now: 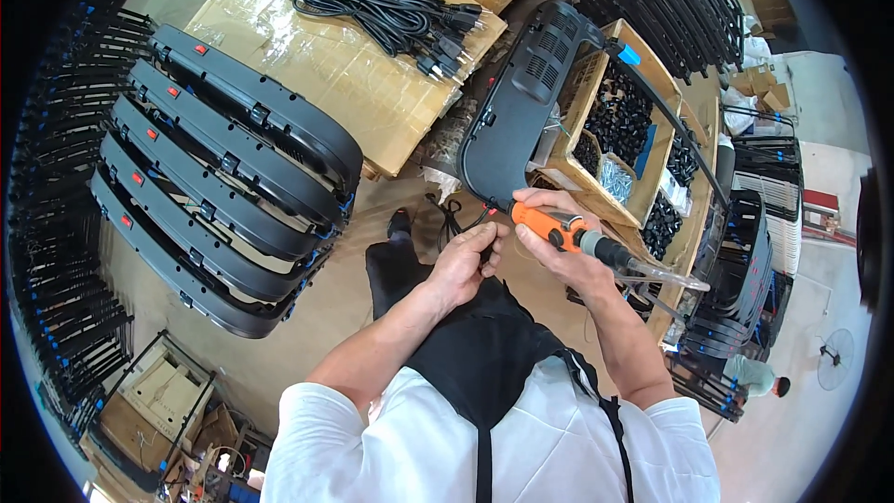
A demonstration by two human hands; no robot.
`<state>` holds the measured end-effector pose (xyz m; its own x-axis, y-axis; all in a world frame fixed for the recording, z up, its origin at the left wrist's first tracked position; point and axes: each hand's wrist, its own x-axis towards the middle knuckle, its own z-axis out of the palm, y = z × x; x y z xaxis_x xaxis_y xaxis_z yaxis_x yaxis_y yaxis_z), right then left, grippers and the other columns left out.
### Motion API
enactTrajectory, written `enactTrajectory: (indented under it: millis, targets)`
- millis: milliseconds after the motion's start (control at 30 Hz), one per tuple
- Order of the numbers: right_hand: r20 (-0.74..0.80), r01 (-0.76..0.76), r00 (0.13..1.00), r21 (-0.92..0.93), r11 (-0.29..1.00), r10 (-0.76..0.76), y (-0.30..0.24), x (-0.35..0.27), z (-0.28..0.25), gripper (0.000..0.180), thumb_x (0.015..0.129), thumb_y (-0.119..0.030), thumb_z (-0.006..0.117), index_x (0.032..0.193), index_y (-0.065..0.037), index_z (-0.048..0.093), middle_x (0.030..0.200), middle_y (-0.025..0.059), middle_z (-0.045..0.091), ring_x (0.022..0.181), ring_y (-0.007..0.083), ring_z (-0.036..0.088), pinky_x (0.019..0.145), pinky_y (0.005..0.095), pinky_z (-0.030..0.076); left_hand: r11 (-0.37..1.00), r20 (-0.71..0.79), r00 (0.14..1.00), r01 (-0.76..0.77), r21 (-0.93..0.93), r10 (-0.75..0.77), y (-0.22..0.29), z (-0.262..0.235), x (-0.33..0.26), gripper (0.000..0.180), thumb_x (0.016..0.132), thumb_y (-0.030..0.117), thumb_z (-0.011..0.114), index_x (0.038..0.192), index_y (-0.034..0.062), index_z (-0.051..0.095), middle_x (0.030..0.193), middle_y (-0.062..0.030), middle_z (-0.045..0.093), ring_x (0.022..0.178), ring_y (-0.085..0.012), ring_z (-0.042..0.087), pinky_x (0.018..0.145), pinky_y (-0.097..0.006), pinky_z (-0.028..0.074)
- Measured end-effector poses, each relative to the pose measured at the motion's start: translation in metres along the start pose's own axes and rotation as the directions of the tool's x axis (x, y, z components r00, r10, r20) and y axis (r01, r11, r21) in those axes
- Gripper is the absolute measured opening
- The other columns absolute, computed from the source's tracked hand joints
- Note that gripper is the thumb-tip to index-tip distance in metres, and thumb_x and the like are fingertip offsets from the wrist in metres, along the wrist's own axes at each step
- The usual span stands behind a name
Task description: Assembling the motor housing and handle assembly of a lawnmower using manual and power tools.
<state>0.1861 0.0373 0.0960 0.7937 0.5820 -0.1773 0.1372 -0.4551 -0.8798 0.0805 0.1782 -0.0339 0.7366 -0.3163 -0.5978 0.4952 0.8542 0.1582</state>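
Observation:
My right hand [575, 256] is wrapped round an orange and black power screwdriver [549, 226] with a clear tube at its rear end. Its dark front end points at the near end of a black plastic housing [507, 144], which has vent slots at its far end. Whether the bit touches the housing is hard to make out. Just below and left of the screwdriver, my left hand [466, 265] is closed with fingers pinched. Something dark shows at its fingertips, too hidden to name. A black cable [449, 224] hangs in loops beside it.
Right of the housing stands a wooden box [559, 168] of black plastic parts [619, 112] and silvery screws [616, 179]. Black power cords [372, 0] lie on cardboard [289, 65] ahead. Several black housings with red switches [223, 177] stand stacked at left. A person [756, 376] is far right.

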Motion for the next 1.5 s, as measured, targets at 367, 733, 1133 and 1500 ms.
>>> enactTrajectory:
  millis: [367,733,1133,1500]
  targets:
    - [0.022,0.045,0.999,-0.003,0.999,-0.045,0.002,0.005,-0.003,0.037,0.088,-0.002,0.079,0.122,-0.006,0.065,0.132,0.0127,0.071,0.127,0.0243,0.065,0.109,0.0394,0.051,0.999,0.046,0.999,0.007,0.047,-0.009,0.008,-0.008,0.001,0.027,0.111,0.028,0.059,0.119,0.006,0.072,0.086,0.0042,0.059,0.07,-0.0075,0.05,0.061,-0.024,0.04]
    - [-0.139,0.11,0.987,0.183,0.977,-0.085,-0.011,0.001,-0.019,0.044,0.088,-0.006,0.08,0.129,-0.004,0.065,0.129,0.0107,0.07,0.121,0.0234,0.067,0.107,0.0394,0.052,0.968,-0.111,0.993,-0.053,-0.246,0.026,0.037,0.024,0.009,0.024,0.112,0.031,0.057,0.115,0.0086,0.063,0.084,0.0042,0.054,0.064,-0.0076,0.045,0.053,-0.024,0.035]
    - [-0.103,0.229,0.97,0.084,0.97,-0.22,-0.006,0.018,-0.026,0.05,0.089,0.001,0.078,0.134,-0.002,0.057,0.131,0.0169,0.069,0.127,0.0287,0.065,0.112,0.0441,0.051,0.856,-0.024,1.0,-0.011,-0.516,-0.002,0.056,0.051,0.039,0.024,0.111,0.037,0.058,0.113,0.0131,0.061,0.075,0.0058,0.052,0.059,-0.0084,0.042,0.051,-0.025,0.033]
    - [-0.159,0.095,0.984,0.099,0.991,-0.078,-0.03,0.069,-0.018,0.044,0.091,-0.001,0.078,0.132,-0.004,0.063,0.13,0.0106,0.071,0.122,0.0208,0.068,0.107,0.0357,0.054,0.824,-0.001,1.0,-0.008,-0.566,0.009,0.074,0.057,0.047,0.03,0.116,0.035,0.046,0.113,0.0097,0.061,0.088,0.0001,0.057,0.068,-0.0115,0.049,0.053,-0.025,0.037]
